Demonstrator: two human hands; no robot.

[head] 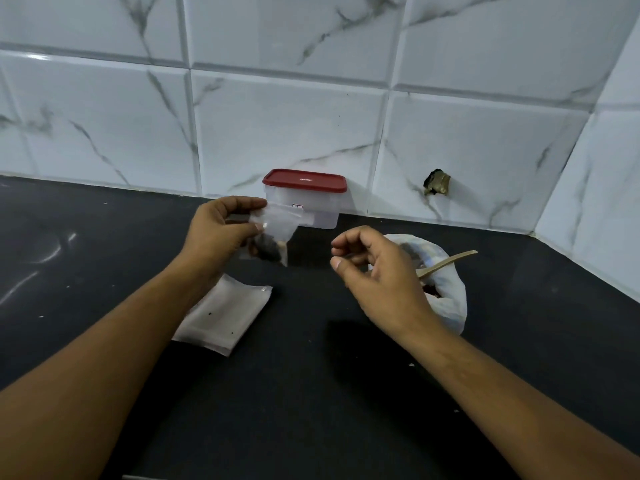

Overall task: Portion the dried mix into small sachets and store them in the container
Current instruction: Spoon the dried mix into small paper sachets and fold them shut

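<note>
The left hand (221, 226) is raised above the black counter (311, 393), its fingers (256, 204) and thumb pinching the top of a small clear sachet (277, 230). A dark clump of dried mix (268, 249) sits in the sachet's bottom. Behind it, at the counter's back edge against the tiled wall (277, 116), stands the clear container (329, 211) with its red lid (304, 180) on. The right hand (377, 271) hovers to the right of the sachet, fingers loosely curled and holding nothing. Just behind it lies a white plastic bag (450, 299), a wooden spoon (450, 261) poking out. A stack of empty sachets (225, 313) lies flat beneath the left forearm.
</note>
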